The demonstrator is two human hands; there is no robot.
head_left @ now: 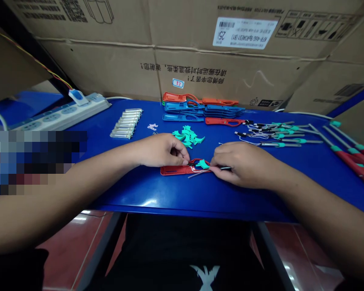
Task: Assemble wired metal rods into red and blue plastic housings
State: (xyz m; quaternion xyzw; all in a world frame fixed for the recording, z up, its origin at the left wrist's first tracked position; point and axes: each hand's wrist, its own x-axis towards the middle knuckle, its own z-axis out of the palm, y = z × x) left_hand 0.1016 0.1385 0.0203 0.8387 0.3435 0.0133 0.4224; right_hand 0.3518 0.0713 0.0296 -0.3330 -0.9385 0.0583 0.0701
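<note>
A red lighter half-shell [172,170] lies on the blue table in front of me, with a green trigger [203,164] and a thin white wire at its handle. My left hand [166,151] is closed, its thumb and finger pinching at a small black part [191,164] on the shell. On the other side, my right hand [238,165] is closed on a thin dark rod-like tool [225,167] beside the trigger. A slim metallic strip [198,173] slants below the shell; whether it belongs to that tool I cannot tell.
Green triggers [188,136] lie piled beyond my hands. Clear tubes [126,123] and small white pieces [152,126] sit left. Blue half-shells [183,117] stack at the back, near wired metal nozzles [286,133]. Red lighters [348,157] lie right; a power strip [63,115] stands left.
</note>
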